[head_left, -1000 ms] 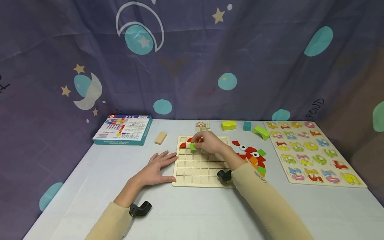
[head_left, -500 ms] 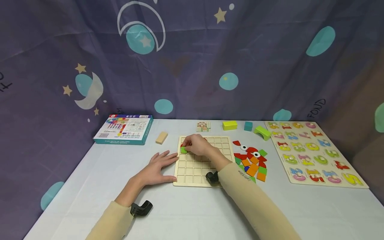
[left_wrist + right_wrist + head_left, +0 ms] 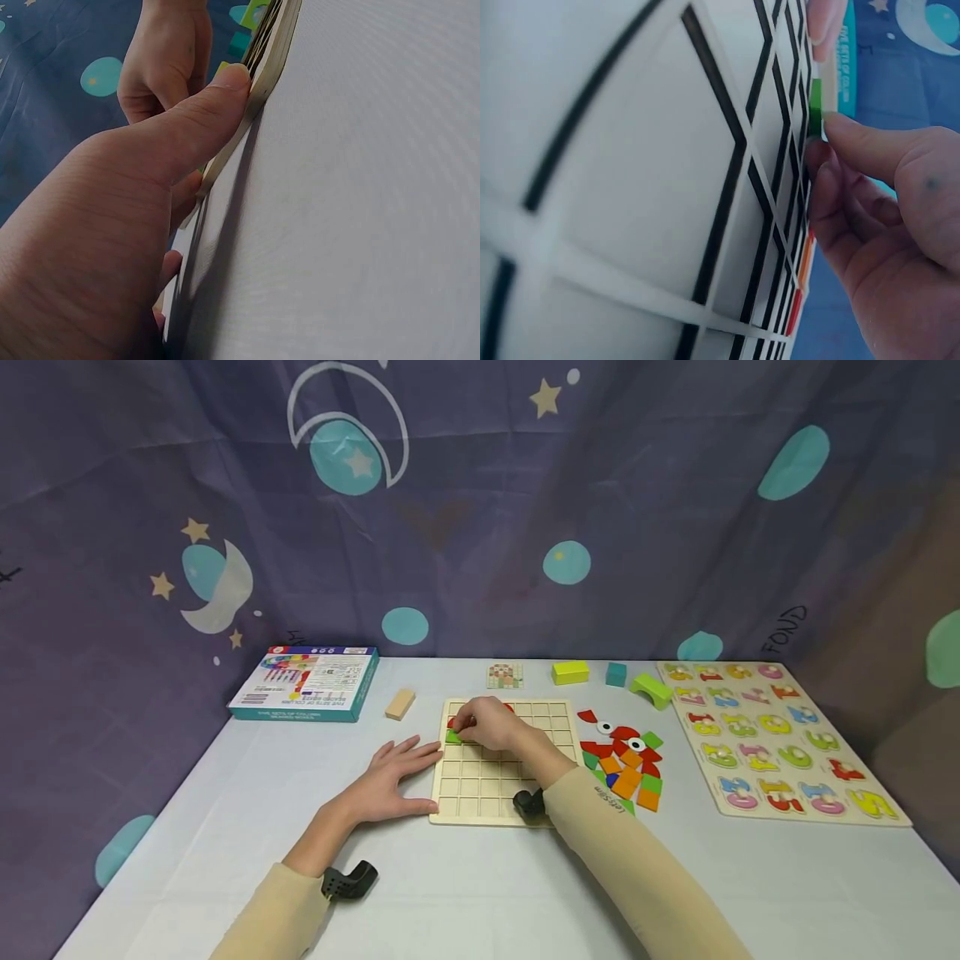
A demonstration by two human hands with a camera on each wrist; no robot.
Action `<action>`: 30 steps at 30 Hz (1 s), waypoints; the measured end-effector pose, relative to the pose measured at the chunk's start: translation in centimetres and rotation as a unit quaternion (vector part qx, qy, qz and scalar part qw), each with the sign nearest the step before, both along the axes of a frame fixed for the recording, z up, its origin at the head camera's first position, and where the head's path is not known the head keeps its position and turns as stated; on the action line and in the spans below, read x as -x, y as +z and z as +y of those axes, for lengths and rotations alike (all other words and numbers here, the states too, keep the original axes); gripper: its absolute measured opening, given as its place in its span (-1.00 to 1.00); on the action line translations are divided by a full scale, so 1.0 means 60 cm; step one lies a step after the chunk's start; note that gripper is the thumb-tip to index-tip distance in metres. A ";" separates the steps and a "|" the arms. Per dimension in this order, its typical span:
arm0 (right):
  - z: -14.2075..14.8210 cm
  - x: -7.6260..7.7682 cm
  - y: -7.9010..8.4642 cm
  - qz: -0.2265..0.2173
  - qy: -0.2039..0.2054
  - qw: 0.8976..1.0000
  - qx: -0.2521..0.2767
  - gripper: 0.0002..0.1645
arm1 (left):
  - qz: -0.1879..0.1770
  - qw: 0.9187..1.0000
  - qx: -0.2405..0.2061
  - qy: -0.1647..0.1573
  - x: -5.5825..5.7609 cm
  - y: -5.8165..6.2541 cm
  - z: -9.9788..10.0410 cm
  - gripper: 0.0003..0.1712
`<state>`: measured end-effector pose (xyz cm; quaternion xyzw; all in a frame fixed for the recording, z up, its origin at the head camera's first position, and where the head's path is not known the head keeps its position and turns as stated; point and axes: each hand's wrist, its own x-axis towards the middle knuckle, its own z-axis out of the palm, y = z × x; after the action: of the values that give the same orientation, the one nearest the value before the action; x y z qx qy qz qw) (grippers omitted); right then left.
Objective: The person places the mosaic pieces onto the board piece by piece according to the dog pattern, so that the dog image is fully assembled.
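A wooden grid board [image 3: 480,768] lies on the white table. My right hand [image 3: 491,724] is over its upper left part, pinching a green square tile [image 3: 453,737] at the left column. In the right wrist view, thumb and fingertips meet at the edge of the green tile [image 3: 815,107]. Red tiles [image 3: 451,723] show just above it, partly covered by the hand. My left hand [image 3: 390,783] lies with fingers spread along the board's left side; its thumb touches the board's edge in the left wrist view.
Loose red, orange and green tiles [image 3: 626,781] lie right of the board, some with eye prints. A small pattern card [image 3: 505,676] and blocks [image 3: 570,672] stand behind. A number puzzle [image 3: 780,743] is at right, a flat box [image 3: 306,685] and wooden block [image 3: 401,703] at left.
My right hand has moved left across the board with the green tile, from near the third column to the left column. My left hand stays in place.
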<state>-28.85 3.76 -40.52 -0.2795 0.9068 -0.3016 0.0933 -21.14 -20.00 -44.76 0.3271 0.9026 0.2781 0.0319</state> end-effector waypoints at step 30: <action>0.083 0.011 0.011 -0.004 -0.016 0.999 0.045 -0.79 | 0.002 1.000 -0.001 0.000 -0.001 -0.004 -0.001 -0.03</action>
<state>-29.53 8.75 -39.86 -0.2677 0.8962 -0.3449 0.0792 -21.06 -20.06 -45.02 0.3275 0.9024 0.2784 0.0303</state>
